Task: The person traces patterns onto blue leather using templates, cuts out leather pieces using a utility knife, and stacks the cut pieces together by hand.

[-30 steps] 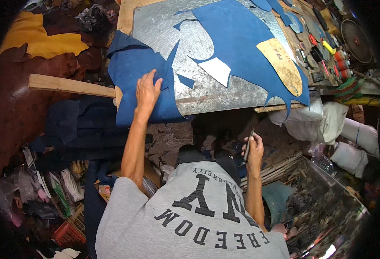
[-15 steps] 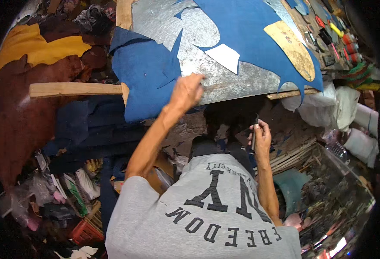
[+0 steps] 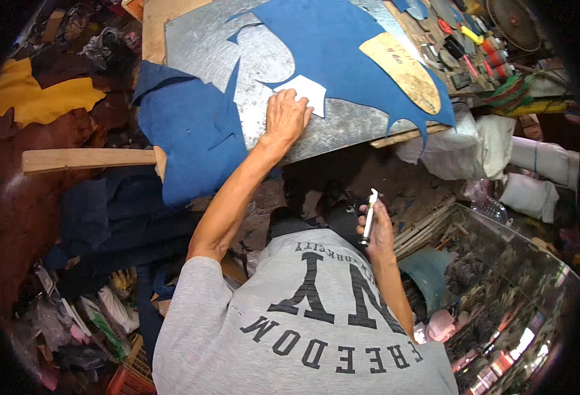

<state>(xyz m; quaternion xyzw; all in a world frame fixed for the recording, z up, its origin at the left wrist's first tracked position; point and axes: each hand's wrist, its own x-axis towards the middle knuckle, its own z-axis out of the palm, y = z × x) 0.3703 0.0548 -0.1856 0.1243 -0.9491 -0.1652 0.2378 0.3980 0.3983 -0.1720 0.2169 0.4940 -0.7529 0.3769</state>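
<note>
"What's on the plate [image 3: 356,128]?"

"I see the left leather piece [image 3: 188,128] over its left end, the right leather piece [image 3: 339,66] far right, the card [image 3: 309,92] between, the left hand [image 3: 286,120] on it."

"And my right?"

"The template [image 3: 405,74], on the right leather piece; spools [image 3: 496,58] farther right; the right hand [image 3: 382,229] nearer, off the plate."

Left hand [image 3: 288,120], on the blue sheet [image 3: 184,128] a second ago, now touches the white piece [image 3: 312,92]; the tool [image 3: 369,218], dark earlier, gleams.
</note>
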